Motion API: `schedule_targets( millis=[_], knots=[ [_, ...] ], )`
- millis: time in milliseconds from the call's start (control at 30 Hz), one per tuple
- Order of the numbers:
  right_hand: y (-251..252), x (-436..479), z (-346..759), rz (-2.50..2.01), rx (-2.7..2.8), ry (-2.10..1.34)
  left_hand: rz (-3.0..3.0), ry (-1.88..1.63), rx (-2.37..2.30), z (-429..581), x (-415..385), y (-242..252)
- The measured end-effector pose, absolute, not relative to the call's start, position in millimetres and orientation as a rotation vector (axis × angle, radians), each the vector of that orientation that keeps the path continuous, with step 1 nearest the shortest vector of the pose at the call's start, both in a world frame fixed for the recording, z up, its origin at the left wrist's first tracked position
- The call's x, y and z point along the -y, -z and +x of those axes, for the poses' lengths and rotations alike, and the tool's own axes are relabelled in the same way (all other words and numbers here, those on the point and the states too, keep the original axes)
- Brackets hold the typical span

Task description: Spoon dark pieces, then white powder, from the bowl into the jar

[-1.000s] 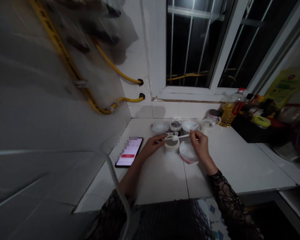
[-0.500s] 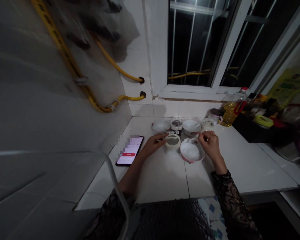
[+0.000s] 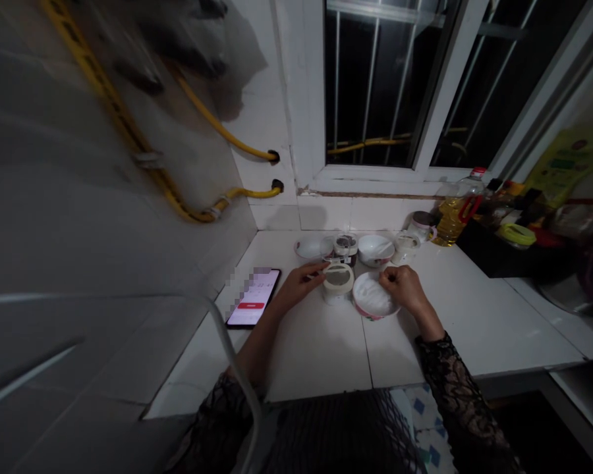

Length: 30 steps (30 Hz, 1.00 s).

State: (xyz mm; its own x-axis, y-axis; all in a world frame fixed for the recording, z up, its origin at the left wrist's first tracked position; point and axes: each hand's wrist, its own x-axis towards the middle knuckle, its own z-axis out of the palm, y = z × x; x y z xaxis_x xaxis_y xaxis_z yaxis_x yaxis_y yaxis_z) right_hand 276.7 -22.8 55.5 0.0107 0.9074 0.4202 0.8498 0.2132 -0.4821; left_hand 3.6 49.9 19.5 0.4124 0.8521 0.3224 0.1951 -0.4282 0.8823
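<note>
My left hand (image 3: pixel 304 283) is closed at the back left rim of a small seasoning jar (image 3: pixel 338 296), fingertips on its raised clear lid (image 3: pixel 335 247). To the right of the jar stands a bowl (image 3: pixel 373 316) with a pink patterned outside. White powder (image 3: pixel 370 293) fills much of it, its surface grooved. Over the bowl's right rim is my right hand (image 3: pixel 404 286), fingers pinched together, thumb side toward the powder. It grips a small white spoon, mostly hidden by the fingers now.
Behind stand a pale dish (image 3: pixel 309 249), a dark-filled jar (image 3: pixel 346 242), a bowl (image 3: pixel 375 253) with a white spoon, another jar (image 3: pixel 406 245) and a mug (image 3: pixel 422 225). A lit phone (image 3: pixel 254 306) lies left. An oil bottle (image 3: pixel 454 214) and a black condiment box (image 3: pixel 484 253) are right.
My right hand has moved left and slightly down, from beside the bowl's rim to over the powder. My left hand stays at the jar. The view has shifted slightly.
</note>
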Motion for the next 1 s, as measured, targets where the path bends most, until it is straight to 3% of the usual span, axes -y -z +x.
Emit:
schedule_targets(
  millis=[1000],
  knots=[
    [-57.9, 23.9, 276.7, -1.369, 1.666, -0.758, 1.85, -1.054, -0.874, 4.0, -50.0, -18.7]
  ],
)
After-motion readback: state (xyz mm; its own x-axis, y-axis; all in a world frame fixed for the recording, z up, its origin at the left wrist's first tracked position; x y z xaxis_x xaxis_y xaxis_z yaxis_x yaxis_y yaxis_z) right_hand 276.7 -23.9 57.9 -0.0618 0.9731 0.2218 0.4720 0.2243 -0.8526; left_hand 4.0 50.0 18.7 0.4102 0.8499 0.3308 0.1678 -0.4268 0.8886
